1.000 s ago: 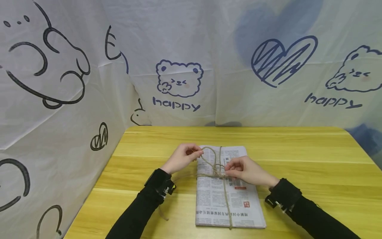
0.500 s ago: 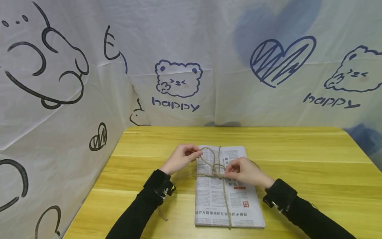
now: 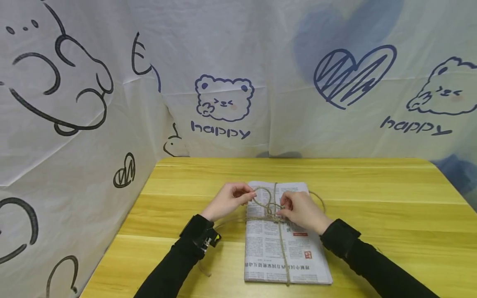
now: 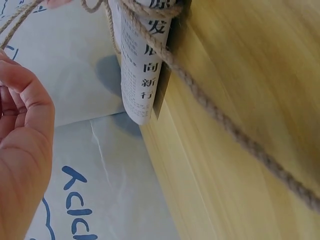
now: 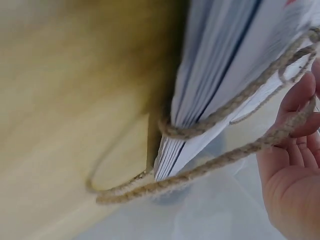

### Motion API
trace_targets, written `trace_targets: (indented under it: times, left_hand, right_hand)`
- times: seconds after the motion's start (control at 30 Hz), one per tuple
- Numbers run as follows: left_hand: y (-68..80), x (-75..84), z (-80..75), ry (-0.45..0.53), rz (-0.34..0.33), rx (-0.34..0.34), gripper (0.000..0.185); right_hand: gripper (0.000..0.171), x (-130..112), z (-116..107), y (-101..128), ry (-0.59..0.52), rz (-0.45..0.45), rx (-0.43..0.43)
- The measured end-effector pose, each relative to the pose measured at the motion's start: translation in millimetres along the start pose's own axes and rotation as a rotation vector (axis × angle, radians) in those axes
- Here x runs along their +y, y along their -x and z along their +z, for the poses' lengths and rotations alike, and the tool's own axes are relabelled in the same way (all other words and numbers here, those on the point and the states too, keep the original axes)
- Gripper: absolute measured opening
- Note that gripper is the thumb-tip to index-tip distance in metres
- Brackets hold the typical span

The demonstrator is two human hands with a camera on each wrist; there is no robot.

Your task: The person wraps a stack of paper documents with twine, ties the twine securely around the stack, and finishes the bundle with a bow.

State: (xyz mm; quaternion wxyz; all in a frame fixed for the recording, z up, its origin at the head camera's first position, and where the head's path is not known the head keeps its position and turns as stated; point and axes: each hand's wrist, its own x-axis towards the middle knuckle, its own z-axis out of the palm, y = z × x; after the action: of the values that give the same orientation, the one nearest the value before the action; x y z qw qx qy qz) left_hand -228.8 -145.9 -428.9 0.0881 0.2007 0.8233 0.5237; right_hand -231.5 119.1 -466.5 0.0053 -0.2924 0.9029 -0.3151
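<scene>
A folded stack of newspapers [image 3: 266,252] lies on the table, with brown twine [image 3: 284,252] crossed around it lengthwise and widthwise. In the head view my left hand [image 3: 232,200] pinches a standing twine loop [image 3: 270,194] over the stack's upper left. My right hand [image 3: 302,210] pinches twine beside the crossing near the stack's middle. The right wrist view shows a strand of twine [image 5: 220,165] running from the fingers of that hand [image 5: 295,175] past the stack's layered edge [image 5: 215,65]. In the left wrist view the left hand [image 4: 25,115] is partly cut off.
A loose twine end [image 3: 204,271] trails over the table left of the stack, and another strand [image 3: 322,203] curves out beyond its right edge. The wooden table [image 3: 391,198] meets a white cloth with drawings [image 3: 223,41] at the back and left.
My right hand has shifted a little left and up, and a strand now shows curving out past the stack's right edge. The loop at my left hand looks smaller.
</scene>
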Motion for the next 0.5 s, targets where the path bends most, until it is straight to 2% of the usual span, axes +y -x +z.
trace_targets:
  times: [0.27, 0.5]
  left_hand:
    - [5.2, 1.8, 4.6, 0.008, 0.018, -0.030, 0.024]
    - [9.9, 3.5, 7.4, 0.018, 0.016, -0.057, 0.025]
  right_hand:
    - [0.018, 0, 0, -9, 0.044, -0.013, -0.012]
    - [0.018, 5, 0, -13, 0.024, -0.043, -0.059]
